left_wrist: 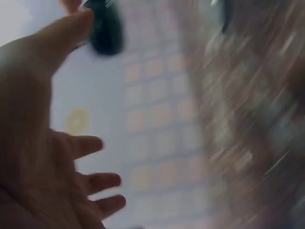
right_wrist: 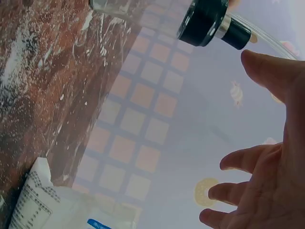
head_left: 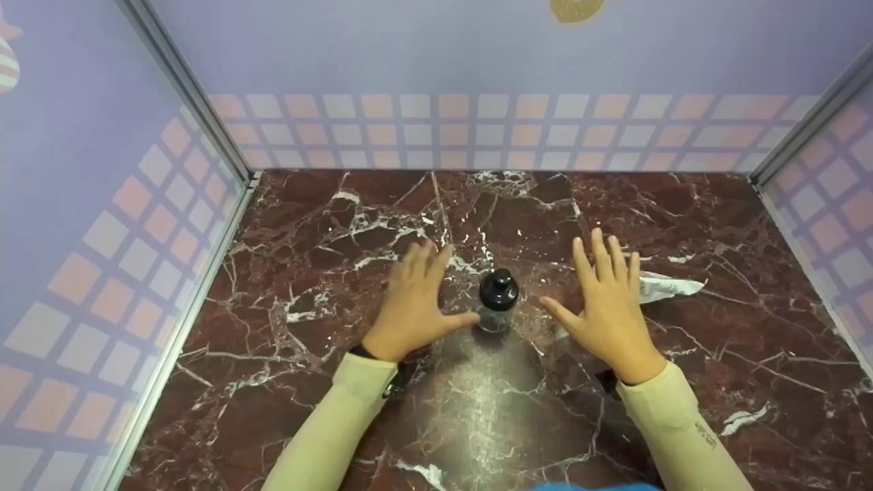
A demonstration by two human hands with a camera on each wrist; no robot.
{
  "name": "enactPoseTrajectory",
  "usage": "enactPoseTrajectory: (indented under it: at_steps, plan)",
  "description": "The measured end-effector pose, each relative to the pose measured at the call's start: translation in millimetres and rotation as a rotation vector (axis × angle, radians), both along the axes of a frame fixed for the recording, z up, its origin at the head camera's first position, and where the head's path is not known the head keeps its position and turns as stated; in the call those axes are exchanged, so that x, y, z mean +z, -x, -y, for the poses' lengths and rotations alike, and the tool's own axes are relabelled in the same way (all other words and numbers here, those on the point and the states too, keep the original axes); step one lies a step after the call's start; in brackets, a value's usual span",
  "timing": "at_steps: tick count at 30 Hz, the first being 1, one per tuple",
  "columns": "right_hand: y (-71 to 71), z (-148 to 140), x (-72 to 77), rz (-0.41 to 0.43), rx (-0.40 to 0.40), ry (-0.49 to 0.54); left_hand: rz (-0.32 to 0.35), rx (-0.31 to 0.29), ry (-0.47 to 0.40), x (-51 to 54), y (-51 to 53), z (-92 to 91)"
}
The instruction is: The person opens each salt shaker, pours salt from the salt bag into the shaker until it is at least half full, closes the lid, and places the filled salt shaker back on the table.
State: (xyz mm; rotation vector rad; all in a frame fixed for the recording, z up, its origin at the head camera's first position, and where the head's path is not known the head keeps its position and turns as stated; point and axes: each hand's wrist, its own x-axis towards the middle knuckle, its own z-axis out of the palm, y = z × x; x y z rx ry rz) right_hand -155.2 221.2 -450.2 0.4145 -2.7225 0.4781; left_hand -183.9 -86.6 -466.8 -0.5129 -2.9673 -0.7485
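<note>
A small clear bottle (head_left: 494, 320) with a black cap (head_left: 499, 292) stands upright on the marbled table between the two hands. My left hand (head_left: 412, 307) is on its left with fingers spread; the thumb tip is right by the bottle's side, and I cannot tell whether it touches. To the right, my right hand (head_left: 610, 307) is held apart from the bottle, fingers straight and thumb out, gripping nothing. In the right wrist view the black cap (right_wrist: 205, 21) shows beyond the thumb. The left wrist view is blurred, with a dark part of the bottle (left_wrist: 106, 33) near the thumb.
A white printed packet (head_left: 668, 287) lies just right of my right hand, partly hidden by it; its print and a blue mark show in the right wrist view. White specks are scattered on the table (head_left: 327, 423) around the bottle. Checkered panels (head_left: 453, 106) wall the back and sides.
</note>
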Motion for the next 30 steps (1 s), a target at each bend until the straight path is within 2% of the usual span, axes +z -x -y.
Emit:
enactPoseTrajectory:
  at_steps: [5, 7, 10, 14, 17, 20, 23, 27, 30]
  plan:
    - [-0.2, 4, -2.0, -0.031, 0.032, 0.070, 0.167, -0.106, -0.408, -20.1, 1.7, -14.1]
    - [-1.0, 9, -2.9, -0.057, 0.055, 0.145, 0.202, -0.129, -0.487, -24.2, 1.9, -21.6]
    - [-1.8, 20, -5.9, -0.074, 0.115, 0.269, 0.198, -0.166, -0.535, -28.1, 4.1, -33.1]
    - [-1.6, 39, -11.5, -0.017, 0.203, 0.362, 0.153, -0.159, -0.506, -30.6, 6.7, -41.7]
    - [0.7, 52, -13.2, 0.025, 0.220, 0.361, 0.102, -0.131, -0.382, -28.8, 8.7, -44.0]
    - [4.3, 61, -12.1, 0.021, 0.193, 0.299, 0.047, -0.137, -0.252, -23.1, 12.1, -46.7]
    - [7.7, 67, -9.5, -0.006, 0.138, 0.201, 0.003, -0.158, -0.158, -15.9, 14.9, -50.4]
    - [8.6, 72, -6.4, -0.012, 0.075, 0.105, -0.023, -0.167, -0.076, -10.0, 13.3, -54.7]
    - [6.7, 73, -4.1, 0.000, 0.060, 0.084, -0.023, -0.159, -0.049, -8.9, 8.4, -57.3]
